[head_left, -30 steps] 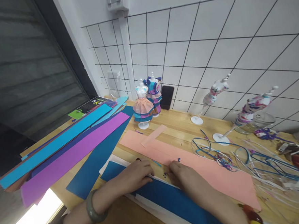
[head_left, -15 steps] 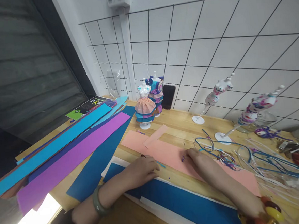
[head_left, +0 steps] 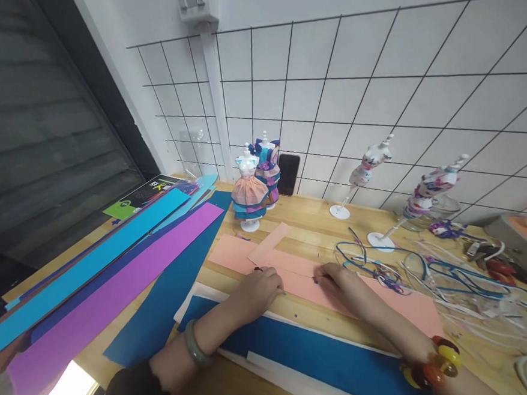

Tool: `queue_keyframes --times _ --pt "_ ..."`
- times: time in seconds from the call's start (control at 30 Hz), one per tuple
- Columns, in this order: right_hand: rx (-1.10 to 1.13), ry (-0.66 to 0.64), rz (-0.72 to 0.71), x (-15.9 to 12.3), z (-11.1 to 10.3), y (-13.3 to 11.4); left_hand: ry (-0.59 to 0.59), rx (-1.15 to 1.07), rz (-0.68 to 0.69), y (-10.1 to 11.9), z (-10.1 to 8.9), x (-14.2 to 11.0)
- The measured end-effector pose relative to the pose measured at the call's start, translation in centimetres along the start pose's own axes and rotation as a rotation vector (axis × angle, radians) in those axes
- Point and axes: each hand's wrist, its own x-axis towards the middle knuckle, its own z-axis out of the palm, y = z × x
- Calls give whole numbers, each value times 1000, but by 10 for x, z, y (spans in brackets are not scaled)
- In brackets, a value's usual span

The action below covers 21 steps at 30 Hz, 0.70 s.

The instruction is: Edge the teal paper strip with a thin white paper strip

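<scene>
My left hand (head_left: 260, 291) rests at the near edge of a long peach strip (head_left: 231, 252), fingers curled in. What its fingertips close on, if anything, is hidden. To its right, my right hand (head_left: 339, 282) is over the same strip, thumb and fingers pinched together. A tiny dark bit shows at its fingertips, too small to name. A thin line runs along the strip between my hands. A shorter peach piece (head_left: 269, 243) lies across the strip's far edge. Nearer me, a dark blue sheet (head_left: 301, 342) lies over white backing.
Two dressed mini mannequins, one in a peach skirt (head_left: 248, 189), stand at the back beside a phone (head_left: 289, 173). Two more mannequins (head_left: 372, 163) lean at right. Tangled cords (head_left: 453, 274) and a glass bowl (head_left: 445, 209) are there too. Long coloured strips (head_left: 158, 247) overlap at left.
The view has shifted, so the scene sits further left. My hands have come a little closer together over the peach strip, and the blue sliver by my left fingertips is mostly hidden.
</scene>
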Motion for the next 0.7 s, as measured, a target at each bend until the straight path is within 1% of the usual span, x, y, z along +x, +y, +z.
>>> queue_keyframes --times 0.1,0.17,0.27,0.33,0.4,0.5,0.57,0.63,0.7 --pt "85 -4 8 -1 -7 3 74 -156 -80 6 -8 0" --pt "126 -8 10 -2 -9 4 149 -199 -110 12 -14 2" --pt "173 1 -5 -5 -8 -1 208 -188 -43 24 -17 9" --pt "210 13 -18 -8 -9 -5 210 -289 -29 32 -15 16" --pt "260 22 -30 -12 -10 -11 194 -542 -120 39 -9 23" --pt "338 50 -65 -19 -16 -19 141 -1035 -303 48 -1 33" --pt "362 87 -101 -23 -19 -24 98 -1343 -376 54 3 38" --pt "354 142 -135 -27 -21 -27 70 -1570 -421 61 5 43" --pt "312 225 -159 -31 -20 -25 46 -1705 -434 68 7 48"
